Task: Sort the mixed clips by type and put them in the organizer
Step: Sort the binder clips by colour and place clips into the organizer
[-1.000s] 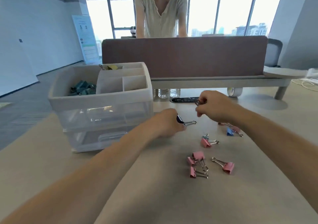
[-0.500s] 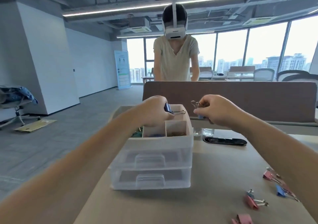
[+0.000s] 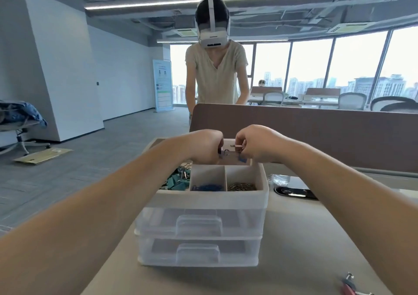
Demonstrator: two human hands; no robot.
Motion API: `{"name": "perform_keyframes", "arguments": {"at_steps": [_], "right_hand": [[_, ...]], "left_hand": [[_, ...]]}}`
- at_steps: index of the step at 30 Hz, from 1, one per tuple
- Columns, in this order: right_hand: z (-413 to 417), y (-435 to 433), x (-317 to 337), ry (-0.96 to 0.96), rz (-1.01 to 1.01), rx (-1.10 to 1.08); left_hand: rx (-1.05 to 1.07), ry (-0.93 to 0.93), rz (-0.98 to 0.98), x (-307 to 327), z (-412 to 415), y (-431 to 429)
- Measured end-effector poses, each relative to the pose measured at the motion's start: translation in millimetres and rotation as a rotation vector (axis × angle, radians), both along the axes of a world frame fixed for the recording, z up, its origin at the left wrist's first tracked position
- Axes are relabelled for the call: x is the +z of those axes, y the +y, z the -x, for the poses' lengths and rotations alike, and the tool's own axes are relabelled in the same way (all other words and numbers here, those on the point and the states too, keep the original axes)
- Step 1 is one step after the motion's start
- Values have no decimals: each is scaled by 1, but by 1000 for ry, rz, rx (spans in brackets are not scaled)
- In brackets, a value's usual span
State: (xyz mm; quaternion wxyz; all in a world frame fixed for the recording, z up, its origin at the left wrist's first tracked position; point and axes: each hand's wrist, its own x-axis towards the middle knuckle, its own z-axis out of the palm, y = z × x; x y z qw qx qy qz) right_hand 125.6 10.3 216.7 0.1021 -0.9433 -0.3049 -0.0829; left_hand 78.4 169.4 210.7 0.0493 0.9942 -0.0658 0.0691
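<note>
Observed: the left hand (image 3: 204,146) pinches a blue binder clip (image 3: 222,155) and the right hand (image 3: 257,144) pinches a second blue binder clip (image 3: 241,158), fingers curled on both. Within the last second both hands have risen from the tabletop (image 3: 294,238) and closed together over the rear compartment (image 3: 234,142) of the organizer (image 3: 210,196). Neither clip is released yet. Assessment: a drop into that compartment appears imminent. At least one pink binder clip (image 3: 348,289) remains unsorted on the tabletop.
</note>
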Motion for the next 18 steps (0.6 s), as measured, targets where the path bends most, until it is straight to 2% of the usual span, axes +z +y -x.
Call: {"name": "perform_keyframes", "arguments": {"at_steps": [2,7,12,18], "right_hand": [[1,1,-1,25,41,6],[4,10,-3,28,85,58],[-1,6,-9,-9,-2,30],[0,-7,-12,-77,-129,36]], "left_hand": [[-26,20,-21,0,-2,0],[-63,-64,-38,-2,-2,8],[-92,-151,-63,-10,-2,9],[-86,-172,-66,-7,1,4]]}}
